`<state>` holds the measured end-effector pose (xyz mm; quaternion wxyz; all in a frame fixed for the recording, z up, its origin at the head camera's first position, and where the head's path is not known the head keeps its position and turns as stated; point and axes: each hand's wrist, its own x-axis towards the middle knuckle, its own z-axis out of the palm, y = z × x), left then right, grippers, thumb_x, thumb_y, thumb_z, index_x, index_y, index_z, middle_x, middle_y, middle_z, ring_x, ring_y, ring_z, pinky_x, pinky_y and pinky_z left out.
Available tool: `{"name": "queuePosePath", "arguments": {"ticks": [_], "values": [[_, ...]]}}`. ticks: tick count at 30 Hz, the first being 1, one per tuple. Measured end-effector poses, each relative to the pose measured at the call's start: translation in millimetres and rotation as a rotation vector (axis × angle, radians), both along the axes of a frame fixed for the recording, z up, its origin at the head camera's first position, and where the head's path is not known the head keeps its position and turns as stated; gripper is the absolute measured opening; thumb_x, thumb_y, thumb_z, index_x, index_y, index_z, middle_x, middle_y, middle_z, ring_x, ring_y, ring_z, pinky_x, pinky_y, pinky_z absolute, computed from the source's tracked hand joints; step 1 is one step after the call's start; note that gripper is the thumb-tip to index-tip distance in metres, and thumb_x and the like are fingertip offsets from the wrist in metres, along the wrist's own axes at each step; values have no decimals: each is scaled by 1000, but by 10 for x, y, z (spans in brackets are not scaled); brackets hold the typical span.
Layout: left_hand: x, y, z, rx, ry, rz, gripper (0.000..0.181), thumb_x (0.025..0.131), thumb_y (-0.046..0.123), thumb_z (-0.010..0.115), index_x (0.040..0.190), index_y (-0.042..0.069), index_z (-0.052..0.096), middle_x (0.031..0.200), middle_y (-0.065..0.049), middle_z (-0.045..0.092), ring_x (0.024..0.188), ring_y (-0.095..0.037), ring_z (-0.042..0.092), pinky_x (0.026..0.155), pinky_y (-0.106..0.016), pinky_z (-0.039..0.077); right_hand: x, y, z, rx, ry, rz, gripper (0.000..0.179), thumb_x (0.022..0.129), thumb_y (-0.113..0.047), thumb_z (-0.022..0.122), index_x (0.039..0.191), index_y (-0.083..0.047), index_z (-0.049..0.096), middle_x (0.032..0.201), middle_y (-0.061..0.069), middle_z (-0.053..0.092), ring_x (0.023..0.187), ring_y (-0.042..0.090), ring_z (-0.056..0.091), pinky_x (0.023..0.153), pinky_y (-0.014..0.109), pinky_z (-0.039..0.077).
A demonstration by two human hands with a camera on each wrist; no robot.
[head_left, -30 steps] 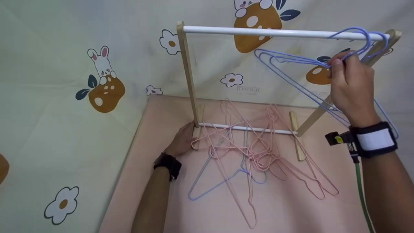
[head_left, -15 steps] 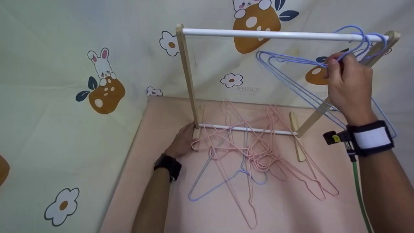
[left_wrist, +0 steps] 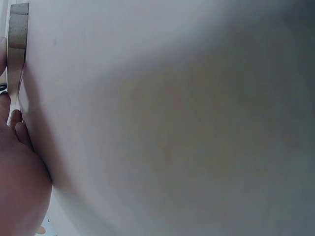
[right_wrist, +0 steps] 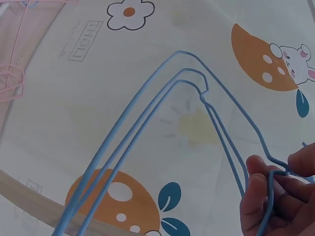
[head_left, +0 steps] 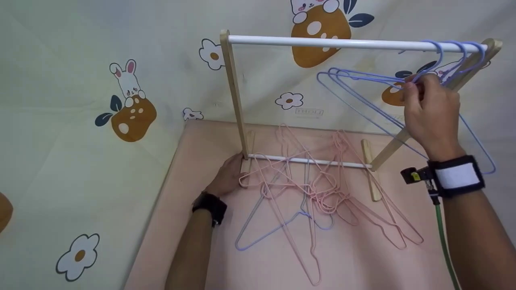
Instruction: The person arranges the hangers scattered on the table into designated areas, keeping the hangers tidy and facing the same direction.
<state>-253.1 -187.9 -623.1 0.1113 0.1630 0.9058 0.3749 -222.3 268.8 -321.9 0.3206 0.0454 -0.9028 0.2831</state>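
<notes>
My right hand pinches a blue wire hanger just below its hook, near the right end of a small garment rack's white top rod. That hook curves over the rod, beside two more blue hooks to its right. In the right wrist view, the thumb and fingers hold the hanger's neck, with several blue wires running side by side. Low on the left, my left hand grips the rack's left wooden foot. The left wrist view shows that foot between thumb and fingers.
Several pink hangers lie tangled on the pink surface, across the rack's lower rod. A blue hanger lies among them. The right foot stands beside the pile. A patterned sheet hangs behind.
My right hand has moved slightly left and down. The held hanger's hook has settled over the rod, and the blue hooks are spaced wider apart. My left hand has not moved.
</notes>
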Motion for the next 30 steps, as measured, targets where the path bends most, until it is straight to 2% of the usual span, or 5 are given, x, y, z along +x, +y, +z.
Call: {"name": "queuePosePath", "arguments": {"ticks": [5, 8, 14, 23, 30], "values": [[5, 7, 27, -4, -7, -2, 76, 116, 24, 58, 176, 2, 16, 180, -20, 22, 167, -39, 14, 133, -56, 16, 21, 22, -18, 46, 42, -26, 35, 114, -16, 54, 124, 13, 68, 104, 29, 78, 83, 27, 72, 73, 9, 34], [-1, 5, 22, 6, -4, 8, 76, 115, 23, 60, 176, 4, 18, 179, -21, 24, 166, -40, 16, 133, -58, 16, 39, 20, -26, 100, 64, -37, 30, 113, -13, 59, 126, 13, 68, 109, 30, 78, 91, 48, 76, 77, 13, 37], [-21, 1, -9, -10, 34, -6, 75, 114, 22, 61, 175, 2, 21, 178, -23, 26, 165, -43, 19, 133, -57, 17, 38, 11, -31, 155, 87, -66, 26, 111, -7, 64, 129, 10, 70, 114, 28, 78, 94, 50, 77, 80, 24, 48], [-11, 7, -14, 17, -11, 17, 76, 114, 22, 61, 175, 2, 19, 179, -24, 23, 166, -42, 17, 133, -57, 18, 43, 16, -50, 157, 99, -113, 26, 110, -6, 63, 130, 9, 71, 116, 28, 78, 97, 50, 77, 86, 39, 59], [-12, -6, -14, 0, 9, -4, 79, 114, 24, 61, 176, 3, 16, 180, -20, 24, 167, -40, 15, 132, -58, 17, 83, -54, -95, 163, 155, -102, 25, 108, -3, 64, 126, 14, 71, 109, 32, 76, 96, 52, 74, 83, 67, 59]]}}
